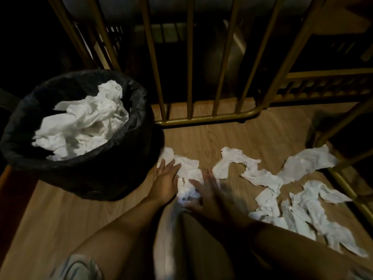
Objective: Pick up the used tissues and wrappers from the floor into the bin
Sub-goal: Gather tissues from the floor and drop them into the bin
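The floor (pixel 262 136) under me is pale wood-look board, dim in this light, and brass-coloured metal bars (pixel 190 57) stand upright along its far edge, joined by a low rail that bends away toward the far right corner.

From my head camera, the bin (pixel 84 172) sits at the left side of the floor, close to the bars. It is lined with a black bag, and white crumpled tissues (pixel 84 120) are heaped inside it almost to the rim.

Just right of the bin's base lies a bunch of tissue (pixel 187 168) on the floor. My left hand (pixel 166 178) rests flat and open on its left edge, fingers stretched forward, palm down. My right hand (pixel 210 195) is spread over the near end of the same bunch, fingers splayed and curling down onto the paper; it is blurred, so I cannot tell whether it has a real grip.

More torn tissue strips (pixel 302 199) trail over the right side of the floor, from the middle out to the right edge beside another brass rail (pixel 355 190), and down toward my right forearm.
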